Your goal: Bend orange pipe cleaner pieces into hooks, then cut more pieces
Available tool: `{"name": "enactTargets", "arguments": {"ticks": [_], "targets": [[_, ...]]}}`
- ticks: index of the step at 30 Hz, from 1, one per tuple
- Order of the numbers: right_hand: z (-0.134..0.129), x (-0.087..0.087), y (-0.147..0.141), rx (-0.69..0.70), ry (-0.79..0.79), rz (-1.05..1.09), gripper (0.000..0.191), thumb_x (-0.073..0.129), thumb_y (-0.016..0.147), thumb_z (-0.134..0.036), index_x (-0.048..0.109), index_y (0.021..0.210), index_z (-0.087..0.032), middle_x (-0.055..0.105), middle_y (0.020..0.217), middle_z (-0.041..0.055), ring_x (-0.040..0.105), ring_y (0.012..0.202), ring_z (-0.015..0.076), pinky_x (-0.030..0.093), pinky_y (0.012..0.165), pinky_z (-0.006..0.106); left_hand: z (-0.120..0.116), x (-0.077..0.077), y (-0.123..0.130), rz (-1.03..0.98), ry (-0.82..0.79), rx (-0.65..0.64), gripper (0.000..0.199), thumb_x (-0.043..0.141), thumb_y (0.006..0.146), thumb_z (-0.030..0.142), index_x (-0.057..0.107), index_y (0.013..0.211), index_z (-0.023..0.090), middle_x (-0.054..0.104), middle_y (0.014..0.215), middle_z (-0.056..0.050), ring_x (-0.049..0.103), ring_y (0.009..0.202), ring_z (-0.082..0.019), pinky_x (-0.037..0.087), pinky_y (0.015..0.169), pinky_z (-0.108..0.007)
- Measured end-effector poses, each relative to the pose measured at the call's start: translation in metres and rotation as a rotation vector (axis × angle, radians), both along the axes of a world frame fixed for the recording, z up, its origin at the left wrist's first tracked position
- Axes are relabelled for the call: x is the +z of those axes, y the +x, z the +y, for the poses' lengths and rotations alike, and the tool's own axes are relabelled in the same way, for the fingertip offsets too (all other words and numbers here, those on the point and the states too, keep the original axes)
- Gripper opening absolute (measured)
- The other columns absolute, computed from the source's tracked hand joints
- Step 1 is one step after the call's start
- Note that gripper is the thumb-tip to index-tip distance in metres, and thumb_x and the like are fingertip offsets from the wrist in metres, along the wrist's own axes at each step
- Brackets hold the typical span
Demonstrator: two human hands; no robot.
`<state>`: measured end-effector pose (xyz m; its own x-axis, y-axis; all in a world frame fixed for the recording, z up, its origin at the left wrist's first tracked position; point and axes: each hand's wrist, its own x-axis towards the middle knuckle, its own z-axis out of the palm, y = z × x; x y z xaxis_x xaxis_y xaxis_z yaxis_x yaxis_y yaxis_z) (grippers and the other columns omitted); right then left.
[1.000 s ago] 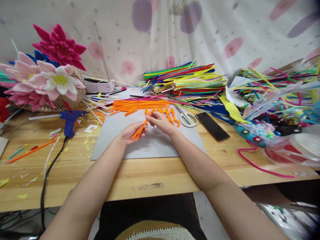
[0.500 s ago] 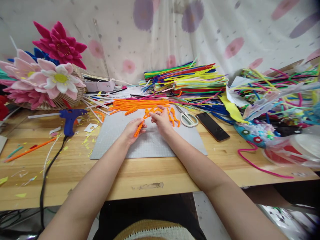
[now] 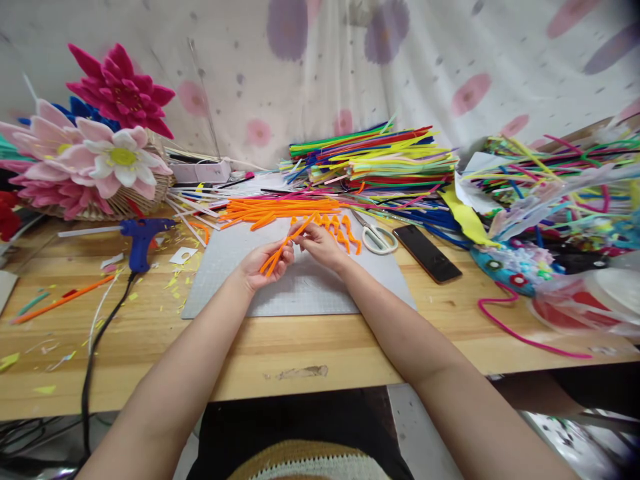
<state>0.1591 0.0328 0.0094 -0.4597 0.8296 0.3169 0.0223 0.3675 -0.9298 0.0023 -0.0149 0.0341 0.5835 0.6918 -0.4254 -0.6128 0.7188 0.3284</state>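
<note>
Orange pipe cleaners [image 3: 275, 259] are pinched in my left hand [image 3: 257, 267], their lower ends splayed across its fingers. My right hand [image 3: 325, 245] has its thumb and fingers closed on the upper part of the same pipe cleaners, close to the left fingertips. Both hands hover over the grey cutting mat [image 3: 305, 300]. Behind them lies a row of straight orange pipe cleaners [image 3: 280, 210]. Several bent orange pieces [image 3: 345, 233] rest on the mat just beyond my right hand, partly hidden by it.
Scissors [image 3: 379, 239] and a phone [image 3: 427, 253] lie to the right. A blue glue gun [image 3: 140, 243] with a black cord is at the left, near fuzzy flowers [image 3: 120, 157]. Colourful pipe cleaner bundles [image 3: 375, 160] are heaped at the back. A pink pipe cleaner [image 3: 530, 337] curls near the right edge.
My right hand has come down slightly, nearer the left. The held orange pipe cleaners now show splayed lower ends and a straight end pointing up to the right. My left hand has turned more open-palmed.
</note>
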Motion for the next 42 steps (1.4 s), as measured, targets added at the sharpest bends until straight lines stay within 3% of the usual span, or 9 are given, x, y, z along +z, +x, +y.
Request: {"name": "enactTargets", "arguments": {"ticks": [6, 13, 20, 27, 30, 34, 38, 42], "targets": [[-0.002, 0.008, 0.006, 0.139, -0.104, -0.012, 0.023, 0.062, 0.07, -0.035, 0.055, 0.084, -0.018, 0.054, 0.08, 0.0004, 0.049, 0.069, 0.0094, 0.043, 0.055, 0.021, -0.003, 0.0, 0.0, -0.124, -0.091, -0.026, 0.016, 0.04, 0.089, 0.02, 0.048, 0.078, 0.014, 0.046, 0.057, 0.002, 0.052, 0.049, -0.004, 0.041, 0.038, -0.006], [-0.004, 0.012, 0.002, 0.035, -0.062, 0.03, 0.026, 0.062, 0.07, -0.043, 0.053, 0.073, -0.019, 0.05, 0.074, -0.0007, 0.046, 0.063, 0.0093, 0.042, 0.053, 0.022, -0.003, -0.004, 0.002, 0.053, 0.031, 0.03, 0.011, 0.045, 0.086, 0.018, 0.055, 0.081, 0.017, 0.048, 0.063, -0.001, 0.049, 0.053, -0.005, 0.039, 0.037, -0.006], [-0.007, 0.021, 0.005, 0.141, -0.012, 0.025, 0.028, 0.059, 0.072, -0.046, 0.052, 0.07, -0.019, 0.048, 0.071, -0.0009, 0.045, 0.065, 0.0099, 0.04, 0.056, 0.023, -0.006, -0.002, 0.003, 0.085, 0.067, -0.01, 0.012, 0.046, 0.085, 0.018, 0.055, 0.078, 0.016, 0.046, 0.06, 0.0, 0.046, 0.051, -0.004, 0.037, 0.036, -0.006], [-0.005, 0.023, 0.006, 0.154, 0.043, 0.009, 0.025, 0.058, 0.074, -0.04, 0.048, 0.066, -0.019, 0.045, 0.071, -0.0013, 0.043, 0.063, 0.0097, 0.039, 0.055, 0.023, -0.004, 0.001, 0.012, 0.151, 0.104, 0.051, 0.016, 0.043, 0.083, 0.012, 0.053, 0.071, 0.013, 0.048, 0.053, 0.002, 0.05, 0.047, -0.005, 0.048, 0.045, -0.015], [-0.003, 0.025, 0.007, 0.122, 0.061, -0.047, 0.024, 0.058, 0.075, -0.039, 0.048, 0.066, -0.019, 0.044, 0.073, -0.0008, 0.043, 0.065, 0.0102, 0.04, 0.054, 0.023, -0.003, 0.0, 0.015, 0.276, 0.177, 0.128, 0.014, 0.047, 0.08, 0.011, 0.053, 0.067, 0.013, 0.05, 0.05, 0.002, 0.051, 0.046, -0.006, 0.048, 0.048, -0.017], [-0.002, 0.028, 0.01, 0.082, 0.093, -0.136, 0.02, 0.057, 0.075, -0.034, 0.048, 0.065, -0.019, 0.045, 0.072, -0.0008, 0.044, 0.067, 0.011, 0.039, 0.056, 0.023, -0.001, -0.003, 0.017, 0.524, 0.393, 0.172, 0.008, 0.058, 0.071, 0.014, 0.055, 0.064, 0.013, 0.055, 0.05, 0.002, 0.055, 0.047, -0.008, 0.047, 0.053, -0.02], [-0.005, 0.031, 0.009, -0.032, 0.203, -0.369, 0.016, 0.056, 0.074, -0.025, 0.048, 0.063, -0.017, 0.049, 0.071, -0.0003, 0.045, 0.068, 0.0116, 0.036, 0.062, 0.026, -0.001, -0.007, 0.014, 0.905, 0.679, 0.25, 0.015, 0.065, 0.064, 0.019, 0.053, 0.057, 0.016, 0.057, 0.051, 0.001, 0.057, 0.051, -0.012, 0.044, 0.057, -0.024], [-0.01, 0.03, 0.001, -0.198, 0.214, -0.623, 0.013, 0.055, 0.074, -0.021, 0.049, 0.062, -0.017, 0.052, 0.073, 0.0018, 0.046, 0.068, 0.0132, 0.035, 0.063, 0.027, -0.004, -0.011, 0.013, 1.371, 0.997, 0.323, 0.011, 0.066, 0.063, 0.019, 0.056, 0.057, 0.019, 0.06, 0.062, -0.002, 0.058, 0.068, -0.015, 0.038, 0.061, -0.023]]}}
